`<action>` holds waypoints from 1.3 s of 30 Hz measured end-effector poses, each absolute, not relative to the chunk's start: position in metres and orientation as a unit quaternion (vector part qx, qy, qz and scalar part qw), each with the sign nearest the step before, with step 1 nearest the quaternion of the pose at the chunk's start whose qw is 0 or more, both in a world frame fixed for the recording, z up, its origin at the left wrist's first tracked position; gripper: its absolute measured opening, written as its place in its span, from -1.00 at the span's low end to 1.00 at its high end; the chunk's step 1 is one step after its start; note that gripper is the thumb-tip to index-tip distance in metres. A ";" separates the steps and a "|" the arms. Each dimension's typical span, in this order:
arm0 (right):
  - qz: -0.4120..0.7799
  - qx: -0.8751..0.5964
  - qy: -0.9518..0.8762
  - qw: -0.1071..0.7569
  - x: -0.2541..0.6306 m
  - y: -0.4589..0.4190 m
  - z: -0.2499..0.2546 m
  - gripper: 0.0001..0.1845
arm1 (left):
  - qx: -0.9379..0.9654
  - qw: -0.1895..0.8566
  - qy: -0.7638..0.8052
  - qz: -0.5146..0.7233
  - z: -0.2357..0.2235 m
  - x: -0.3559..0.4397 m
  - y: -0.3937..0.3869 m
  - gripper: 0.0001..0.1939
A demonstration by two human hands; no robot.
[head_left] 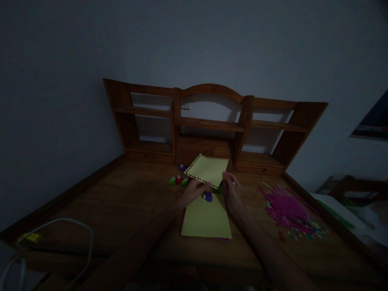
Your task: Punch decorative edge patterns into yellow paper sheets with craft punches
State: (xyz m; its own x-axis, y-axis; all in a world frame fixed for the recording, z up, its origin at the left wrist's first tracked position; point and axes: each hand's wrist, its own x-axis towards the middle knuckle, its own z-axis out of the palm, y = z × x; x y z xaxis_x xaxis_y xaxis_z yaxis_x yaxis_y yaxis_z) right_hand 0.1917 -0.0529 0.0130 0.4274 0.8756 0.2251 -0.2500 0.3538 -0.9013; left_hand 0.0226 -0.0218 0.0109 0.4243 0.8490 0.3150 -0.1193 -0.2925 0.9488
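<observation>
Sheet (209, 167), yellow, up off the desk (127, 202), tilted, above the far end of the paper stack (206, 222) and before the shelf (209, 124). Dark marks run along its left, far and near edges; I take them for punched holes. Right edge looks plain, though the light is dim.

Left hand (191, 192): thumb over the near edge, sheet pinched there. Right hand (233, 193): fingers curled in, tips gripping the right edge. Purple piece (207, 197) just below my left fingertips; cannot tell if I touch it. Red piece (178, 179) well left of the sheet, between green ones.

Handling, my judgement: almost no weight, fairly stiff for paper, holding flat between two grips. Smooth, so a light pinch should do. Holed borders likely the weak part, apt to tear or crease; best hold is the plain right edge, or further in past the marks
</observation>
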 end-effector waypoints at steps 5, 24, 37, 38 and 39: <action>0.464 -0.402 -0.376 0.694 0.194 -0.047 0.010 -0.40 | 0.651 0.456 0.329 0.509 0.013 0.019 -0.015 -0.58; 0.603 -0.333 -0.398 0.606 0.185 -0.055 0.011 -0.70 | 0.567 0.495 0.341 0.564 0.006 0.011 0.000 -0.65; 0.614 -0.325 -0.391 0.604 0.187 -0.044 -0.002 -0.73 | 0.588 0.479 0.342 0.555 0.006 0.012 -0.006 -0.65; 0.615 -0.323 -0.392 0.604 0.187 -0.044 -0.002 -0.74 | 0.589 0.479 0.341 0.554 0.007 0.012 -0.006 -0.65; 0.615 -0.322 -0.395 0.602 0.187 -0.044 -0.001 -0.75 | 0.590 0.482 0.339 0.553 0.007 0.012 -0.006 -0.66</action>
